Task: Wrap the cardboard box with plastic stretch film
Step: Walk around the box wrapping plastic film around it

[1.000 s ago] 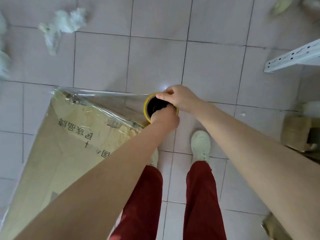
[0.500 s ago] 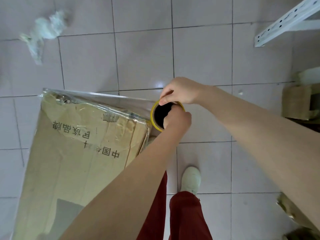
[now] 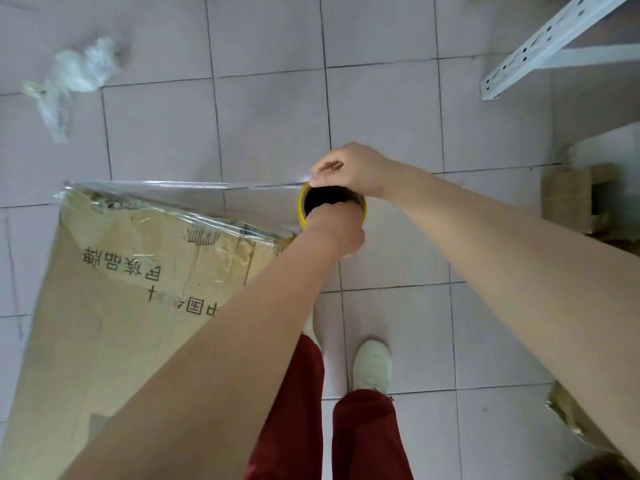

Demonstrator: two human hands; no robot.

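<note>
A tall cardboard box with black printed characters stands at the left, its top wrapped in clear stretch film. The film runs taut from the box's far corner to a roll with a yellow core held upright in the middle of the view. My left hand grips the near rim of the roll, its fingers hidden inside the core. My right hand curls over the far rim, fingers on the edge where the film leaves the roll.
Crumpled plastic film lies on the tiled floor at the upper left. A white perforated metal rail crosses the top right. Small cardboard boxes sit at the right edge. My feet in white shoes stand below the roll.
The roll and both hands have moved right and away from the box, pulling out a longer stretch of film. The view has shifted along with my steps.
</note>
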